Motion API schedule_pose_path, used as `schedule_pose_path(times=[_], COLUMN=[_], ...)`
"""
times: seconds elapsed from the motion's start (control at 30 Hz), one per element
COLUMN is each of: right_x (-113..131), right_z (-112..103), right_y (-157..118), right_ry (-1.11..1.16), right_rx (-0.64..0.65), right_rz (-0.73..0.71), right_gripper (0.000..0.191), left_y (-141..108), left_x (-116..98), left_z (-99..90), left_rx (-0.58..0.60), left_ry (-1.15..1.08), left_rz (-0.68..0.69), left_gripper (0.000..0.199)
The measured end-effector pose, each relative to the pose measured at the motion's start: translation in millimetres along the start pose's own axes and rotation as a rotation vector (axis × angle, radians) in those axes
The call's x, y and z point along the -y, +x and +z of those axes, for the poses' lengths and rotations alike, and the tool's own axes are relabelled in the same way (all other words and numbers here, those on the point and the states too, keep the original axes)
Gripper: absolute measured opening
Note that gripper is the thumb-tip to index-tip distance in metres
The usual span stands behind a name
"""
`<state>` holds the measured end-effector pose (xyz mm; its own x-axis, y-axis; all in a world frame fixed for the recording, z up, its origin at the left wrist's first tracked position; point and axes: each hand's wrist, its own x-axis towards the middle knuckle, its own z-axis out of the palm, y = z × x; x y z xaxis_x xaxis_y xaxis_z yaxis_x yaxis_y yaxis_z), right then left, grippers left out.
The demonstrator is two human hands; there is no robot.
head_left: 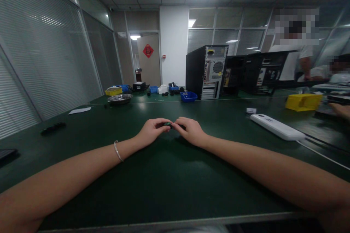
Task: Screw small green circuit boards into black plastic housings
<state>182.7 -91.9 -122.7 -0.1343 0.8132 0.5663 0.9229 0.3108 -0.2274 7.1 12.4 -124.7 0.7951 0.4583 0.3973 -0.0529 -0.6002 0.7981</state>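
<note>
Both of my hands meet over the middle of the dark green table (153,189). My left hand (153,130) pinches a small dark piece with a green part (168,125) between thumb and fingers; it looks like a little circuit board, but it is too small to name surely. My right hand (190,131) is closed, its thumb and fingertips touching the right end of the same piece. Fingers cover much of it.
A white power strip (276,126) with cables lies to the right, near a yellow bin (303,102). Computer towers (209,72), a blue bin (188,96) and a metal bowl (120,99) stand farther back. Other people are at the right.
</note>
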Motion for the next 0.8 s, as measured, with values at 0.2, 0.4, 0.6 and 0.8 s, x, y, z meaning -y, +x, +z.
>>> schedule_pose_path(times=[0.2,0.4,0.6,0.8], right_x=[-2,5,8,6], right_z=[0,-3,-4,-3], right_y=[0,-2,-3,-4], right_ry=[0.024,0.122,0.155,0.208], right_rx=[-0.045,-0.032,-0.007,0.017], right_rz=[0.048,-0.04,-0.073,-0.132], right_gripper=[0.027,0.021,0.022,0.025], left_y=[2,1,3,3], left_x=[-6,-3,6,6], left_z=[-0.7,-2.3,0.4,1.7], left_rx=[-0.117,-0.117,-0.103,-0.12], left_ry=[0.114,0.228,-0.143,-0.312], left_rz=[0.04,0.028,0.006,-0.036], left_gripper=[0.024,0.023,0.041,0.034])
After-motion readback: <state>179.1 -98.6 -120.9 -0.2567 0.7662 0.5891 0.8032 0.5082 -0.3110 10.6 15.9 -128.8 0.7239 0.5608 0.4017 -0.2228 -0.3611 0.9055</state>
